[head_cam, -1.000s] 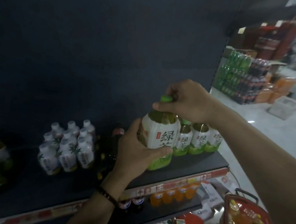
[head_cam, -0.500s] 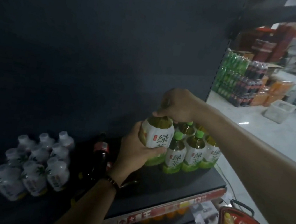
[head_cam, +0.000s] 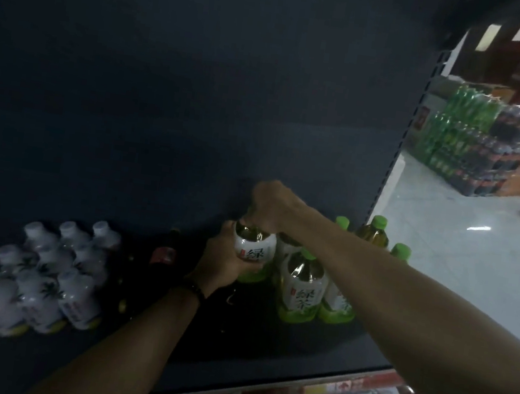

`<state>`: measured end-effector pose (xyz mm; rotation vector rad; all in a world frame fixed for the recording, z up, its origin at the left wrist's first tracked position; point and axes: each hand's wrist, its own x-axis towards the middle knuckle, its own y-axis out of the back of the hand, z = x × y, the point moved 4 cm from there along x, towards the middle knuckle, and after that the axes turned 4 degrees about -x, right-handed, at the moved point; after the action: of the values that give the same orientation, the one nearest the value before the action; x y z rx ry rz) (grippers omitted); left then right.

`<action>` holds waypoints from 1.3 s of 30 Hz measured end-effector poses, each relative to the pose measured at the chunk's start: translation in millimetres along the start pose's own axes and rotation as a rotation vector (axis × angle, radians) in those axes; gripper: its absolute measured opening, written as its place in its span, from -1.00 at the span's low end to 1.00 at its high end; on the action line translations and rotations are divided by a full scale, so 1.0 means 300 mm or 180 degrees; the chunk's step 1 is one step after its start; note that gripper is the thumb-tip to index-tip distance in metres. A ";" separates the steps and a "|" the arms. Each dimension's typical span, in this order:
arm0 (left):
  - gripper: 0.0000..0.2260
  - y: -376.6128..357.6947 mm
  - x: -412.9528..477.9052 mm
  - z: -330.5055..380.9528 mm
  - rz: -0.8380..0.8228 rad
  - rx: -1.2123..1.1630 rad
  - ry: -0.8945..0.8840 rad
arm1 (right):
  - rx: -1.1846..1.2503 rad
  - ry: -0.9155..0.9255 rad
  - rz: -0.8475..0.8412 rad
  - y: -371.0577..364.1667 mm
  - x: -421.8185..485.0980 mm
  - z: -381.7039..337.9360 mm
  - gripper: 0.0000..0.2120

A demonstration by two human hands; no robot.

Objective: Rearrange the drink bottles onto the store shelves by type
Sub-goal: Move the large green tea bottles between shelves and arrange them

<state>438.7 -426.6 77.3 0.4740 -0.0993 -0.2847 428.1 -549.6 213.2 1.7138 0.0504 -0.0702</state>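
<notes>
The left hand (head_cam: 221, 266) wrapped the body of the white-labelled plastic green-tea bottle (head_cam: 253, 249). The right hand (head_cam: 269, 208) clasped its top, apparently steadying it beside matching bottles (head_cam: 301, 290) on the dark metal shelf (head_cam: 265, 346).

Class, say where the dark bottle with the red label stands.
Head view, left of centre on the shelf: the dark bottle stands between the white bottles on its left and the left hand on its right.

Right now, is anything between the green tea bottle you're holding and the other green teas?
Nothing visible. The held bottle, gripped by the left hand and right hand, is beside the green tea group; the cola bottle stands off to its left.
</notes>
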 end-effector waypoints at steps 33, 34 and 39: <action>-0.79 0.268 -0.389 0.090 0.0104 0.0774 -0.0543 | 0.1456 -0.0433 0.1113 -0.191 -0.340 -0.050 -0.90; -0.82 0.299 -0.439 0.076 0.0052 0.0842 -0.0509 | 0.1441 -0.0372 0.1019 -0.230 -0.380 -0.080 -0.91; -0.91 0.417 -0.675 -0.071 -0.0749 0.0862 0.0076 | 0.1588 -0.0095 0.0825 -0.416 -0.530 -0.247 -0.95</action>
<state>279.6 -251.6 110.5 0.7599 -0.0587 -0.4997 261.7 -457.1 112.6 2.2021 -0.2291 0.0925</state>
